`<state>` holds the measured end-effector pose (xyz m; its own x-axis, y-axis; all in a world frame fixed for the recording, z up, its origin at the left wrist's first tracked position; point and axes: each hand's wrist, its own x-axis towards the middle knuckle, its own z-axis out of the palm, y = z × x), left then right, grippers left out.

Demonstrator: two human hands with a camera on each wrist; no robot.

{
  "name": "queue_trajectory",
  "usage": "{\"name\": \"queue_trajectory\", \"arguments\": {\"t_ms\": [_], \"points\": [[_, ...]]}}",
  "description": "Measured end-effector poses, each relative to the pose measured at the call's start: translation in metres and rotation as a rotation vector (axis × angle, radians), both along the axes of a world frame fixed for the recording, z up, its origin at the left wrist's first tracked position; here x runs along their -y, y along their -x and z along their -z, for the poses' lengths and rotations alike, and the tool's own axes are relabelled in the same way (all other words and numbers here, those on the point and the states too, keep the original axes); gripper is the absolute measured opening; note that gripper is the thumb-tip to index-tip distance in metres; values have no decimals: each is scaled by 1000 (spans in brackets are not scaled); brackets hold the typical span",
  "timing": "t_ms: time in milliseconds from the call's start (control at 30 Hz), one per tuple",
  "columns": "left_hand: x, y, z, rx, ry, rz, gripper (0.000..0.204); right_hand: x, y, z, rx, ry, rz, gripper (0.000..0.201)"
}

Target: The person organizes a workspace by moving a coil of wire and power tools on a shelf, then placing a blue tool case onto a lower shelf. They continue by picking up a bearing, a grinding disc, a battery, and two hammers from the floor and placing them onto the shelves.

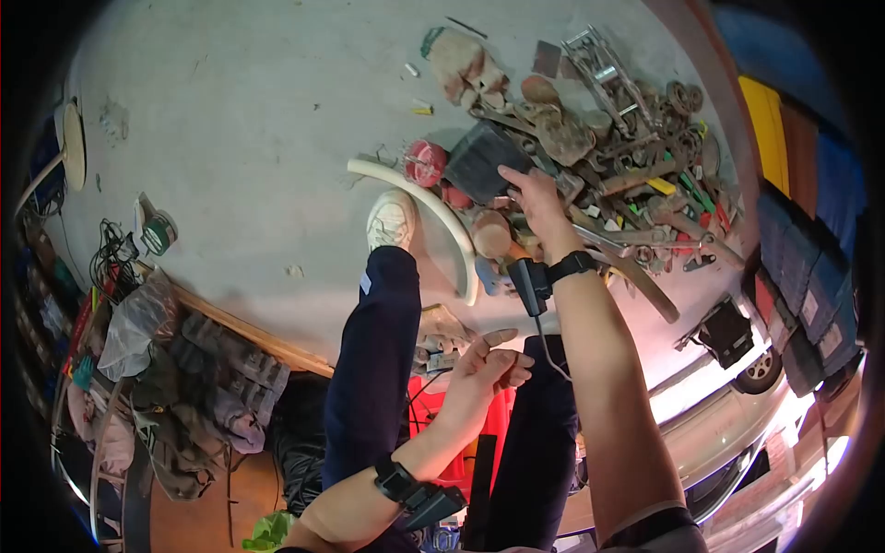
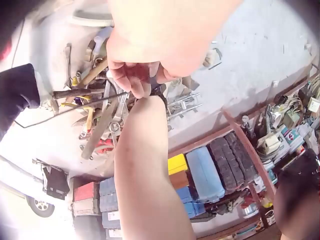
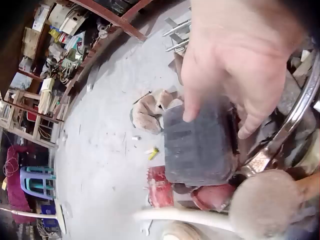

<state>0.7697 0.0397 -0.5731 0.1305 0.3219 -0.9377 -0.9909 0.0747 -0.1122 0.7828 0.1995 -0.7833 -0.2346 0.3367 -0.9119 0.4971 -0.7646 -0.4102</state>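
Note:
A black rectangular plastic case (image 3: 200,145) lies at the near-left side of a heap of tools in the head view. My right hand (image 1: 533,198) grips its edge, thumb on the top face and fingers down the side in the right wrist view. My left hand (image 1: 484,369) hovers above my knees with its fingers loosely curled and nothing held. Close to the case are a red cylindrical piece (image 1: 426,163), a mallet's round head (image 1: 491,234) and a curved white hose (image 1: 442,207).
The tool heap (image 1: 636,175) holds wrenches, wooden handles and metal parts. Dirty work gloves (image 1: 466,64) lie beyond it. Stacked blue cases (image 1: 807,267) stand at right, near a car (image 1: 719,442). Clothes and a plastic bag (image 1: 138,327) are at left; my shoe (image 1: 392,219) is beside the hose.

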Motion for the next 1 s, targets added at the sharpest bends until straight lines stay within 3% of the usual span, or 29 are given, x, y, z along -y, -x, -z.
{"name": "queue_trajectory", "arguments": {"t_ms": [67, 167, 233, 333, 500, 700, 933, 1000], "points": [[0, 11, 1, -12, -3, -11, 26, 7, 7, 12, 134, -19, 4, 31], [1, 22, 1, -7, -9, -34, 26, 29, -4, 35, 308, -366, -130, 52], [-1, 28, 2, 7, -14, -52, 26, 33, 1, 28, 263, -414, -79, 58], [-5, 38, -1, 14, -21, -39, 26, 35, 23, 8, 240, -779, -345, 59], [-16, 52, -5, 26, 17, -44, 19, 48, 76, -6, 250, -731, -286, 58], [-8, 57, -1, -97, 97, -70, 14, 62, 94, -8, 361, -656, 47, 73], [-4, 65, 0, -138, 119, -119, 14, 61, 111, 4, 407, -537, 51, 84], [0, 63, 1, -136, 120, -113, 14, 56, 100, 15, 357, -373, 59, 86]]}}
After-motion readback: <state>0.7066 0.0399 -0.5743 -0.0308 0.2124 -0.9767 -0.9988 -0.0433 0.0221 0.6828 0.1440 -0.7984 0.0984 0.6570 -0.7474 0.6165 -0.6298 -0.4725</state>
